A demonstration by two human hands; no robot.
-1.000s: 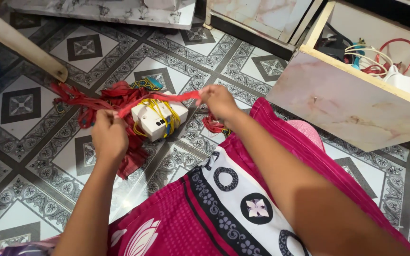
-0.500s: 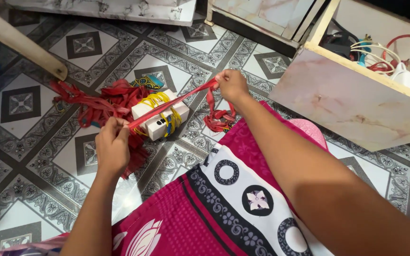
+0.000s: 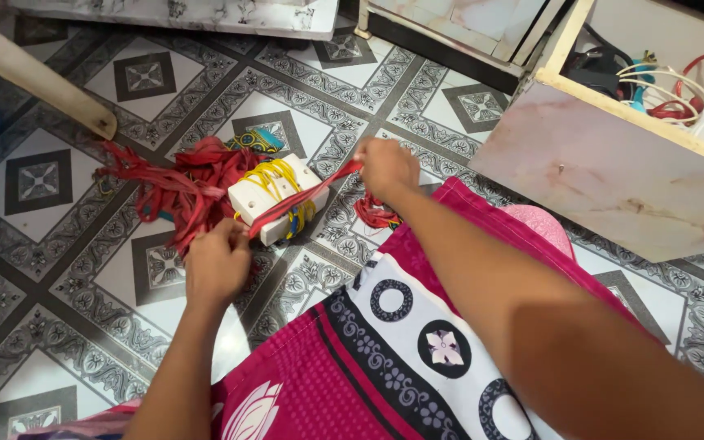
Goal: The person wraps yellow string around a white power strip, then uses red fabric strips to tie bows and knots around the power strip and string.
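A red ribbon-like strip (image 3: 303,200) runs taut between my two hands above the tiled floor. My left hand (image 3: 217,265) pinches its lower end near the front of a white block (image 3: 275,208) wound with yellow cord. My right hand (image 3: 386,167) grips the upper end, further right. A tangled heap of red strips (image 3: 185,183) lies left of the block, and a small red bundle (image 3: 375,213) sits under my right wrist. A blue and yellow patterned piece (image 3: 254,140) shows behind the heap.
An open marbled drawer (image 3: 613,175) at the right holds cables and small parts. A wooden plank (image 3: 38,77) slants at the upper left. Marbled panels (image 3: 205,15) lie along the top. Pink patterned cloth (image 3: 385,358) covers my lap.
My right hand rose and pulled the red strip taut, then came down slightly. My left hand slid toward me along the strip, closer to the block's front.
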